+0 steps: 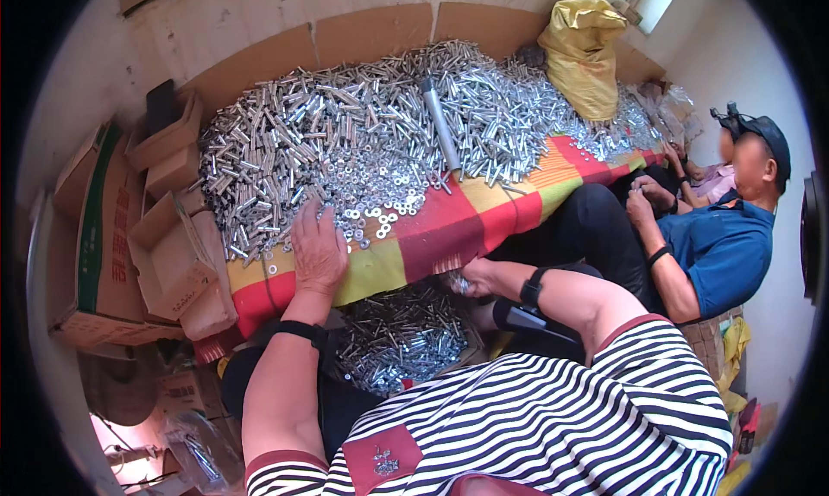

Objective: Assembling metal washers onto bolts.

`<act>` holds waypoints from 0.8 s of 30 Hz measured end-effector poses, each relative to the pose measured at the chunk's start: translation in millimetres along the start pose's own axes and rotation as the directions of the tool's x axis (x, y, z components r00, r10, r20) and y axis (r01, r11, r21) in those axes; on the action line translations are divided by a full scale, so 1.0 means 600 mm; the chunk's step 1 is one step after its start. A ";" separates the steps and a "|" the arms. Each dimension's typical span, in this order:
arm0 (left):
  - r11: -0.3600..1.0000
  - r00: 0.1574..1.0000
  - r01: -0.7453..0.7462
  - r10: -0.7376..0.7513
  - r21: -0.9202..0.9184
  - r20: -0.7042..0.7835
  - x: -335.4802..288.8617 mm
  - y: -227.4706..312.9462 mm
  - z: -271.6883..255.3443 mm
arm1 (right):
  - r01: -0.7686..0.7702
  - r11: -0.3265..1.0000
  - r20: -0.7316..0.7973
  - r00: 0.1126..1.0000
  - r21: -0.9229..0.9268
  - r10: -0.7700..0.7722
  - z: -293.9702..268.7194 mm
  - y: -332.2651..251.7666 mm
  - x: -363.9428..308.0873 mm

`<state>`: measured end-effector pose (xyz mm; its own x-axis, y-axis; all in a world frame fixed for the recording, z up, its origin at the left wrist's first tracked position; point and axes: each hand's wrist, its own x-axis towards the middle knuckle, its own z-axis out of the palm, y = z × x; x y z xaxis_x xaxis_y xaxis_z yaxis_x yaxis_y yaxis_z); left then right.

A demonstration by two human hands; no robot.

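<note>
My left hand lies palm down at the near edge of a big heap of metal bolts, its fingers stretched over the small washers. Whether a washer sits under the fingertips is hidden. Lower and to the right, my right hand is closed on shiny metal pieces that look like bolts, just below the cloth's front edge. Beneath the two hands, a container of loose bolts stands between my legs; most of its rim is hidden.
A checked cloth covers the table under the heap. A grey tube rests on the bolts. Cardboard boxes crowd the left, and a yellow sack stands at the far right. A co-worker in a blue shirt sits close on the right.
</note>
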<state>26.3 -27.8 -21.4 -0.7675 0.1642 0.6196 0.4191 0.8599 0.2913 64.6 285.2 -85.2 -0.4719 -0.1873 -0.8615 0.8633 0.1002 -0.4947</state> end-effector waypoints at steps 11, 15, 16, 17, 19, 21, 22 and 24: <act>0.954 0.918 0.228 -0.278 -0.196 -0.282 0.040 -0.036 -0.035 | 0.594 0.799 -0.033 0.804 0.093 -0.594 0.115 -0.212 -0.178; 0.895 0.862 0.314 -0.409 -0.317 -0.299 0.062 -0.049 -0.075 | 0.760 0.099 0.174 0.271 -0.642 -0.947 0.118 -0.276 -0.104; 0.884 0.848 0.333 -0.433 -0.329 -0.305 0.062 -0.055 -0.084 | 0.442 -0.359 0.418 0.042 -0.822 -0.907 0.129 -0.279 -0.099; 0.871 0.827 0.348 -0.460 -0.347 -0.324 0.061 -0.056 -0.090 | 0.402 -0.370 0.448 0.117 -0.837 -0.886 0.134 -0.276 -0.098; 0.856 0.814 0.374 -0.488 -0.357 -0.317 0.058 -0.068 -0.102 | 0.378 -0.293 0.367 0.138 -0.878 -0.920 0.143 -0.265 -0.087; 0.819 0.803 0.387 -0.526 -0.424 -0.281 0.065 -0.071 -0.110 | 0.332 -0.211 0.280 0.176 -0.919 -0.944 0.126 -0.264 -0.068; 0.817 0.802 0.390 -0.529 -0.425 -0.279 0.063 -0.078 -0.113 | 0.331 -0.210 0.280 0.180 -0.920 -0.943 0.126 -0.257 -0.059; 0.775 0.774 0.443 -0.584 -0.451 -0.245 0.058 -0.094 -0.120 | 0.167 -0.184 0.212 0.172 -0.969 -0.962 0.131 -0.240 -0.046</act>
<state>10.8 -105.6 36.4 -0.7202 -0.4937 0.4873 0.2036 0.5211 0.8289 -32.5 199.4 18.5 -0.8737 -0.3362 0.3516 -0.4110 0.8968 -0.1637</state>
